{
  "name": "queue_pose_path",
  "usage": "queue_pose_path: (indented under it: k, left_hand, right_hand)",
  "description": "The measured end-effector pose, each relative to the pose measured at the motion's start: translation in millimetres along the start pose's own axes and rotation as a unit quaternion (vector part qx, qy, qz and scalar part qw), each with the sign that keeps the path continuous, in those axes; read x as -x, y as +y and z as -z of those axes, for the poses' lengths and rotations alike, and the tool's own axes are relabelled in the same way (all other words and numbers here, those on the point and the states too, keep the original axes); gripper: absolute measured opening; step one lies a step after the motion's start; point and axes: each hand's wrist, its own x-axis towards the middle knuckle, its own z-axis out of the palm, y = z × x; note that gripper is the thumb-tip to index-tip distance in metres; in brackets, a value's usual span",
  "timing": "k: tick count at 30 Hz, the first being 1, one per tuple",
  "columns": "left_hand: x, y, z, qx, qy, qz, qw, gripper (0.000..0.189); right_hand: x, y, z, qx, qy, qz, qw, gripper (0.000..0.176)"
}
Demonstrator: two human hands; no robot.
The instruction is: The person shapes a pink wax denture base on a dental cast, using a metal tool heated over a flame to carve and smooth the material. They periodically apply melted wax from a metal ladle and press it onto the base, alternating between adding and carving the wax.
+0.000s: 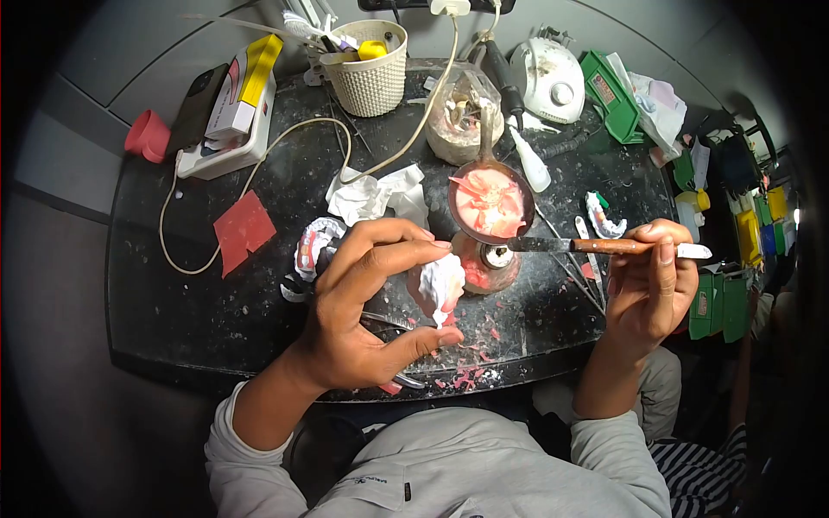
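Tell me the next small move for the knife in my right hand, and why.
Probably swing the knife across to the plaster cast: its blade tip sits at the burner, and the left hand holds the plaster cast close beside it.

Woven basket back centre; phone left; red sheet; crumpled tissue mid-table.

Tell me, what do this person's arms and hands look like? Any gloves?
No gloves: the left hand and right hand are bare, with no rings or watch visible. The left sleeve and right sleeve are light grey, long, and pushed up near the elbows.
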Motion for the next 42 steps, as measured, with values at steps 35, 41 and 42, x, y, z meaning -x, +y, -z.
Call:
queue_pose_path:
  k: [35,41,42]
  left_hand:
    - [6,-3,-2,-0.042,0.026,-0.030,0.998,0.065]
    - [7,-4,-2,-0.059,0.022,-0.007,0.998,0.068]
    - [7,-4,-2,-0.060,0.020,-0.006,0.998,0.068]
  right_hand:
    - [0,0,-10,0.122,0.021,0.024,0.992,0.019]
    - [1,3,-13,0.127,0.023,0.003,0.992,0.015]
    - [1,3,-13,0.127,0.023,0.003,0.992,0.015]
